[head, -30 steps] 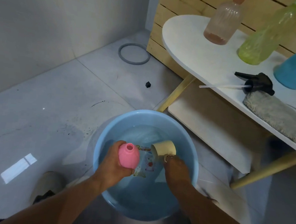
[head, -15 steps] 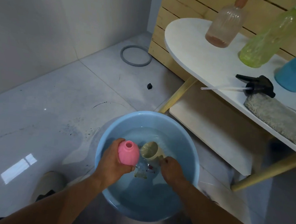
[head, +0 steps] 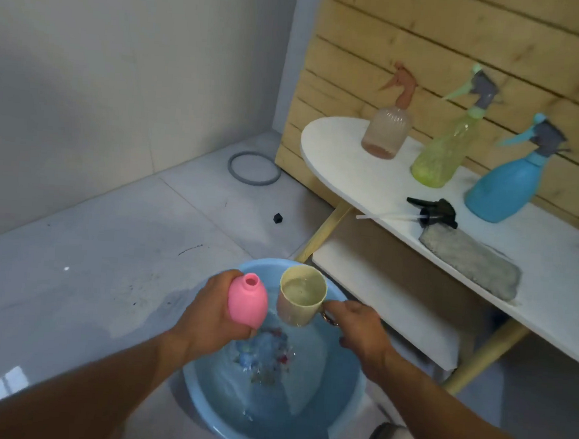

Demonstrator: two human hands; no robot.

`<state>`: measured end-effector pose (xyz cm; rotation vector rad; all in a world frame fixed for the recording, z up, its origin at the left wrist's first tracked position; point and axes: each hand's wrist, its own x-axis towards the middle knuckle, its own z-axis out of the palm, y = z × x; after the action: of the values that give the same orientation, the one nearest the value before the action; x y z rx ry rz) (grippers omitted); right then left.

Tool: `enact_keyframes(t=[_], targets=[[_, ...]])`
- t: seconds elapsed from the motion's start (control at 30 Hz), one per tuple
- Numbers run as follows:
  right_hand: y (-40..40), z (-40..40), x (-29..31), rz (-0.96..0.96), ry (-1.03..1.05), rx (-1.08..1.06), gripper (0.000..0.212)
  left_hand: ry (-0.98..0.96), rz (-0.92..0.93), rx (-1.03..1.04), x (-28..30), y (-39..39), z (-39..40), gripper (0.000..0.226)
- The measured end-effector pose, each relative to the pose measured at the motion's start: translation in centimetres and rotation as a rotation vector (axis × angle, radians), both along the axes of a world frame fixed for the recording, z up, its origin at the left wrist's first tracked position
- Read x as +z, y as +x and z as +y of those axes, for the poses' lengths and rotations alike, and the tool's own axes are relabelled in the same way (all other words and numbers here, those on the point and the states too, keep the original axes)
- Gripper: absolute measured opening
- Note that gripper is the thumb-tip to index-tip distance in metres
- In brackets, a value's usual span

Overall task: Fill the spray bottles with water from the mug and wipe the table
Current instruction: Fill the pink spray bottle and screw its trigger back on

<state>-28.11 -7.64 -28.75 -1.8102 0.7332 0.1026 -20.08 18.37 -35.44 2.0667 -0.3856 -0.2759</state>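
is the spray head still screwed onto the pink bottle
No, the pink bottle in the left hand has a bare open neck.

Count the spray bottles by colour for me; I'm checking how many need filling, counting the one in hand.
Pink: 1, capless pink bottle gripped by the left hand
Peach: 1, peach bottle on the white table
Yellow-green: 1, yellow-green bottle
Blue: 1, blue bottle
Total: 4

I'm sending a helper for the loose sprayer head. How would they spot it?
On the white table, look in front of the blue spray bottle, beside the grey cloth. The sprayer head lies flat: black, bottle-less, with a thin white tube pointing left.
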Motion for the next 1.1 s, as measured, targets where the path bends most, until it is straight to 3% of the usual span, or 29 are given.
enact_keyframes(t=[0.27,0.47,0.7,1.1], targets=[[0.2,-0.2,12.5,-0.176,-0.1,0.069,0.032,0.201,-0.068,-0.274,12.3,3.7,0.2,0.102],[0.1,-0.6,19.1,-0.244,-0.218,0.112,0.029,0.278,-0.074,-0.412,18.0,4.4,1.1,0.104],[1.4,-1.2,21.3,-0.302,-0.231,0.078,0.033,0.309,-0.058,-0.477,18.6,4.8,0.6,0.099],[2.9,-1.9,19.7,-0.319,-0.296,0.135,0.041,0.368,-0.093,-0.55,16.5,7.0,-0.6,0.09]])
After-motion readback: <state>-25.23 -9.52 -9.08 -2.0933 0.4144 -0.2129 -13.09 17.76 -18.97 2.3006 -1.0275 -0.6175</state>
